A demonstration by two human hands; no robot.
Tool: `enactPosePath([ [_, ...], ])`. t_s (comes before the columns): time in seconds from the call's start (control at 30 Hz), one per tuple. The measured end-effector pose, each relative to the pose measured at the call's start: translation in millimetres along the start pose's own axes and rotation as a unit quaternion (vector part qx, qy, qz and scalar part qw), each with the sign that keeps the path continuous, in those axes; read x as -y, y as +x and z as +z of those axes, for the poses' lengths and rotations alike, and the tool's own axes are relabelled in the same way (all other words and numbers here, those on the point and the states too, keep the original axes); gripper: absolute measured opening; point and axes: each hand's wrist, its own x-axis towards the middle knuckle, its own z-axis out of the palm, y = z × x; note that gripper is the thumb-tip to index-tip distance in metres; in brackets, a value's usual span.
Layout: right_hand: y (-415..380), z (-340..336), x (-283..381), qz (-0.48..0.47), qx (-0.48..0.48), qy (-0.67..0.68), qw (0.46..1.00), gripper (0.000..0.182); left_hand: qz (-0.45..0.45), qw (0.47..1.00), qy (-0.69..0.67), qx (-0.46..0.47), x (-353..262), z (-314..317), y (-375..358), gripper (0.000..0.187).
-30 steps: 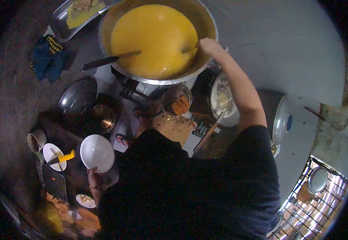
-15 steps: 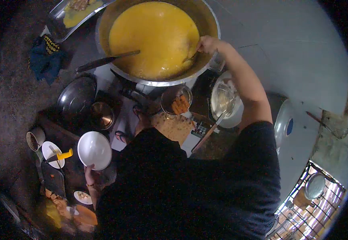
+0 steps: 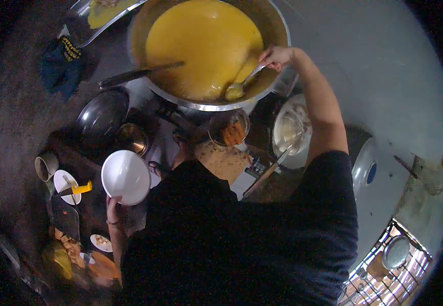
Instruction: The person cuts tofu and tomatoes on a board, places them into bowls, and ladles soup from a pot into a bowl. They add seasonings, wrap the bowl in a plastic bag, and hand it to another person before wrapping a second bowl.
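My right hand (image 3: 276,55) grips the handle of a ladle (image 3: 241,85), fingers closed around its top end. The ladle slants down and to the left; its bowl sits at the near edge of the yellow liquid (image 3: 203,46), filled with it, just inside the rim of the big metal pot (image 3: 209,104). A second long-handled spoon (image 3: 137,75) leans over the pot's left rim, its far end in the liquid.

My left hand (image 3: 113,206) holds a white bowl (image 3: 126,177) by its lower edge, tilted, its inside facing up; the bowl looks empty. It is well apart from the pot, down at my left side.

Between pot and bowl: a small container of orange pieces (image 3: 229,130), a steel lid (image 3: 101,113). Left of the bowl, a small white plate (image 3: 64,179) and a cup (image 3: 45,166).
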Motion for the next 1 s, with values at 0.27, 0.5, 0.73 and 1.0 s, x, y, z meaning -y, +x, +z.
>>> enactPosePath([
  [0.27, 8, 10, 20, -0.028, 0.06, 0.115, 0.991, 0.014, -0.001, 0.985, 0.146, 0.09, -10, 30, 33, 0.053],
  [0.5, -16, 11, 39, -0.09, -0.041, 0.2, 0.975, 0.02, 0.015, 0.98, 0.112, 0.163, -54, 112, 40, 0.051],
  [0.73, -111, 18, 115, -0.262, -0.116, 0.212, 0.934, 0.02, 0.044, 0.979, 0.042, 0.193, -97, 212, 37, 0.046],
  [1.0, -153, 101, 161, -0.329, -0.19, -0.03, 0.925, 0.022, 0.007, 0.964, 0.031, 0.266, -104, 250, 53, 0.049],
])
